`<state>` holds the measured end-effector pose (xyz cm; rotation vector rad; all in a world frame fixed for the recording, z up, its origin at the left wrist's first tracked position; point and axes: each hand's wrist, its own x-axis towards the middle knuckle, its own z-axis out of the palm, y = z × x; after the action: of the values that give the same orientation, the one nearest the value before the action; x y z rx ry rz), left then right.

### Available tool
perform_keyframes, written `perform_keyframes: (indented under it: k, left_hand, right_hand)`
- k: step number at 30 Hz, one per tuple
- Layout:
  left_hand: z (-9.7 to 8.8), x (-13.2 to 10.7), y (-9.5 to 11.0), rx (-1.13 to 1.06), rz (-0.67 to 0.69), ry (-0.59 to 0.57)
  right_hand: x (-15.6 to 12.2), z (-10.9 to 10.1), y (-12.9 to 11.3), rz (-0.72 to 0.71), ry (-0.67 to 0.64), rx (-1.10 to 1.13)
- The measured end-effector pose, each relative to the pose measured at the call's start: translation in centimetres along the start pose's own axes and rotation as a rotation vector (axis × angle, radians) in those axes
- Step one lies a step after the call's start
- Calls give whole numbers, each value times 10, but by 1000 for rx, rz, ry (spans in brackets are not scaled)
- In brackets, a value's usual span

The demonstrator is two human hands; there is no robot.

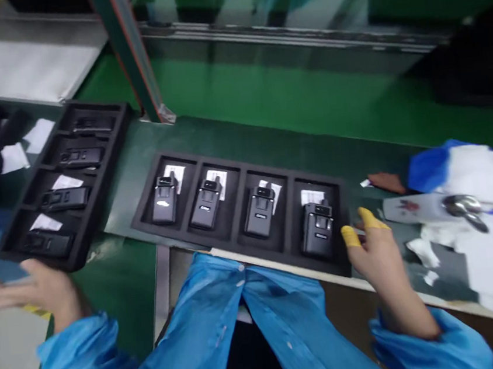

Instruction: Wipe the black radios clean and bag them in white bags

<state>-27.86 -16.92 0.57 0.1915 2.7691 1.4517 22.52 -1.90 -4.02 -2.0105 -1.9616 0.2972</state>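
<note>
All four slots of the near tray (pixel 344 189) hold devices; the right hand (pixel 379 252), fingers spread, touches its right edge; the left hand (pixel 41 291), open, touches the second filled tray (pixel 122 112) at the worktop's left end.

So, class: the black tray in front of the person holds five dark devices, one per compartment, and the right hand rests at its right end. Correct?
Not quite. The head view shows four dark devices in the black tray, one per compartment, not five. The right hand does rest at its right end.
</note>
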Motion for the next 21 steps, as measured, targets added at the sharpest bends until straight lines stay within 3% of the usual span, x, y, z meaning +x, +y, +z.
perform_keyframes:
  k: [2, 3, 5, 7, 8, 11, 14, 16, 18, 21]
  left_hand:
    - [13, -13, 9, 123, 301, 117]
    - [24, -21, 13, 144, 457, 57]
    - [53, -40, 21, 165, 674, -194]
    - [80, -58, 29, 167, 657, -406]
    - [92, -65, 33, 169, 618, -439]
    - [111, -73, 46, 180, 525, -397]
    - [113, -73, 57, 238, 513, -432]
    - [110, -79, 65, 266, 614, -415]
    - [110, -98, 74, 255, 806, -375]
    - [120, -147, 91, 214, 1050, -516]
  right_hand:
    - [-12, 3, 1, 31, -28, 33]
    - [-16, 6, 0, 40, -29, 58]
    - [-23, 12, -6, 68, 5, 114]
    - [-23, 17, -13, 111, 52, 157]
    - [-20, 19, -17, 132, 72, 175]
    - [-8, 20, -20, 157, 93, 222]
    - [-3, 15, -14, 126, 49, 254]
    - [-8, 10, -11, 87, 44, 227]
    - [-18, 6, -11, 59, 73, 133]
    - [-33, 1, -18, 11, 94, -11]
